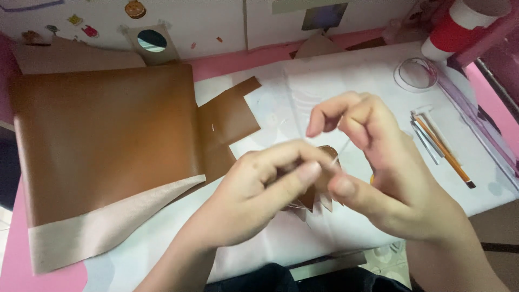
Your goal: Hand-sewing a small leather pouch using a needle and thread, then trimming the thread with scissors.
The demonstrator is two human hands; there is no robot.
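My left hand [265, 186] is closed around a small brown leather piece [320, 189] with pointed edges, held just above the table near its front edge. My right hand [373, 162] meets it from the right, thumb and fingers pinching a thin pale needle or thread [343, 147] that rises from the piece. Most of the small piece is hidden behind my fingers. A large sheet of brown faux leather [102, 135] lies to the left, its pale backing [108, 230] folded up at the near edge.
A white covering [324, 75] lies over the pink table [16, 265]. Brushes and thin tools [440, 146] lie at the right, a clear round lid [415, 74] and a red-and-white cup [459, 27] behind them. A brown offcut [227, 116] sits beside the big sheet.
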